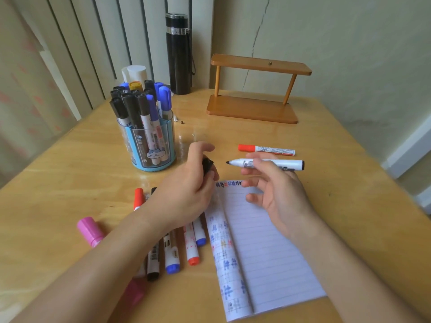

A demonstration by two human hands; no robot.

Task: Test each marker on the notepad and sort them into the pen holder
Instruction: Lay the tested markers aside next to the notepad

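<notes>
Desk (338, 145): right hand (281, 197) pinches marker (270, 163).

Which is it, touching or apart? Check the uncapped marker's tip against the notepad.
Apart. Head view: the right hand holds the marker, tip seen over bare table beyond the top edge of the notepad.

We are seeing a black flask (179, 54) standing upright at the far edge of the wooden surface (326, 141), just left of a small two-tier wooden rack (261, 65). Grey vertical blinds (93, 43) are hanging behind the flask, and a thin crack (256, 37) is running down the pale wall (349, 43) behind the rack.
</notes>
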